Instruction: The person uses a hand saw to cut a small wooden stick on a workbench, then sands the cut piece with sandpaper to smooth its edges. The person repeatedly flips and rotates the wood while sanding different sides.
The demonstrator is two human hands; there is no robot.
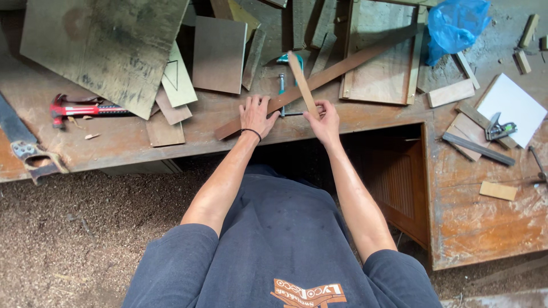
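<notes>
My left hand (pixel 257 114) lies flat, fingers spread, on a long brown wooden strip (pixel 342 67) that runs diagonally across the worn workbench (pixel 120 142). My right hand (pixel 325 120) grips a short, lighter wooden slat (pixel 301 82) and holds it across the long strip, tilted up and to the left. A metal tool with a teal handle (pixel 281 85) lies under the strips, partly hidden between my hands.
A red hammer (pixel 77 108) and a saw (pixel 25 148) lie at the left. Board offcuts and a large plywood sheet (pixel 108 48) crowd the back. A wooden frame (pixel 379 54), a blue plastic bag (pixel 456 23), a white panel (pixel 514 108) and a stapler-like tool (pixel 499 130) are at the right. Sawdust covers the floor.
</notes>
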